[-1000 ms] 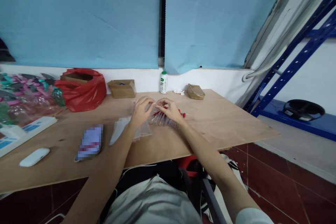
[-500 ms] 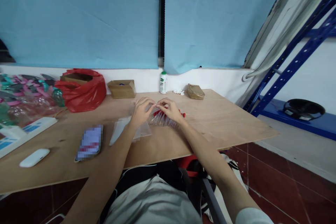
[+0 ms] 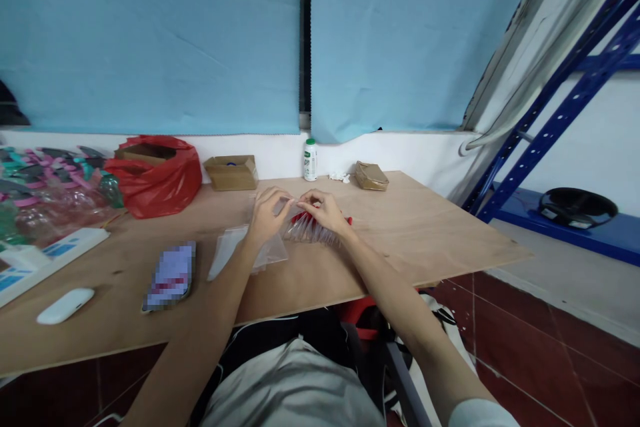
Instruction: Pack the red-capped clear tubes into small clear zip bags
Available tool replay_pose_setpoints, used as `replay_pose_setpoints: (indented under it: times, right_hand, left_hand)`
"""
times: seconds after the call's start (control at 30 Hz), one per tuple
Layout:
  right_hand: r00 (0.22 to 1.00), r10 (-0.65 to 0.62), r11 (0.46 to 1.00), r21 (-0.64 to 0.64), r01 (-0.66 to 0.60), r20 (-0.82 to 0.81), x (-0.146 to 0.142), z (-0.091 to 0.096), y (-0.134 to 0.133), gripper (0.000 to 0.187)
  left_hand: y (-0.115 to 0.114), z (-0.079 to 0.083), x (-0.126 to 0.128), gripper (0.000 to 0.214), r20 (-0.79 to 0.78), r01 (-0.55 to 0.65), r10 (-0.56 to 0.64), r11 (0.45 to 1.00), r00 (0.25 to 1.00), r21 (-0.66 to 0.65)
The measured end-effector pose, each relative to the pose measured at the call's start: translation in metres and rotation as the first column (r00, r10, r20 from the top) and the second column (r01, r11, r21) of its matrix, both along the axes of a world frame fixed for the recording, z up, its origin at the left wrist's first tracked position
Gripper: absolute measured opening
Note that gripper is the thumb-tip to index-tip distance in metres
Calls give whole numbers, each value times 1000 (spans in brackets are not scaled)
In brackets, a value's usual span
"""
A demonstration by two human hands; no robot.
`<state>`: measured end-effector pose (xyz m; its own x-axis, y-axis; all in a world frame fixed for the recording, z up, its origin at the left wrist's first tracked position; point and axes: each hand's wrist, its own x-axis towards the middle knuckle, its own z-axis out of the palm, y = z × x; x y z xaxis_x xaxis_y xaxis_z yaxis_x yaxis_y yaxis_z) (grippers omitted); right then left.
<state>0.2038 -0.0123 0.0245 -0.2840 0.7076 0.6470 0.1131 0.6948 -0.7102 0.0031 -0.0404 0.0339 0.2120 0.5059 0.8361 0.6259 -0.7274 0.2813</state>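
Clock positions are taken from the paired hands. The left hand (image 3: 271, 213) and the right hand (image 3: 323, 210) are met at the fingertips, thumbs and fingers narrowly bent; whether anything thin is pinched there cannot be told. Between 4 and 5 o'clock, just below the right hand, a fanned bundle of slender transparent pieces with red ends (image 3: 311, 233) is seen on the plywood tabletop (image 3: 440, 233), its grain smooth and pale. At 7 o'clock, flat, glossy clear plastic bags (image 3: 274, 251) are laid, partly crossed by the left forearm. A crinkled red plastic bag (image 3: 167, 180) is noted at 9 o'clock, an open cardboard box (image 3: 233, 175) at 10, and a white bottle with a green cap (image 3: 310, 161) near 1.

Compared with 0.5 s earlier, the hands' pose is little changed; a slight shift of the whole view is recorded.

The bundle's upper part is covered by the right hand. The phone (image 3: 170, 275) at 8 o'clock is pixelated, and the clear-bodied spray bottles (image 3: 55, 200) at 9 are cut off by the frame's edge.
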Motion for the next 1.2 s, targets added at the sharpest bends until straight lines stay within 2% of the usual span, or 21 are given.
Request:
replay_pose_setpoints:
  times: [0.2, 0.33, 0.6, 0.73, 0.83, 0.97, 1.07, 1.2]
  right_hand:
    - [999, 10, 998, -55, -13, -49, 2, 1, 1, 34]
    - [996, 14, 996, -87, -22, -91, 3, 2, 2, 35]
    - [987, 94, 977, -177, -116, -128, 1, -1, 6, 39]
    - [984, 117, 967, -209, -143, -132, -1, -1, 10, 40]
    - [988, 123, 965, -220, -140, -89, -5, 0, 19, 36]
    - [976, 212, 953, -233, -194, 54, -16, 1, 33, 23]
    - [944, 246, 953, -230, -195, 221, -27, 0, 40, 23]
    - [862, 209, 972, -195, -132, 462, -43, -5, 43, 26]
  left_hand:
    - [0, 3, -2, 21, 63, -48, 44, 997, 997, 62]
    - [-3, 5, -3, 19, 50, -45, 40, 995, 998, 87]
    - [-2, 4, -8, 26, 62, -83, 75, 987, 995, 136]
    - [0, 5, -15, 30, 71, -171, 164, 980, 984, 103]
    - [4, 5, -18, 30, 40, -246, 245, 969, 969, 11]
    - [12, 6, -25, 26, 37, -347, 361, 917, 932, -197]
    - [17, 8, -37, 24, 48, -396, 431, 864, 901, -311]
    - [18, 12, -55, 22, 8, -545, 596, 741, 803, -391]
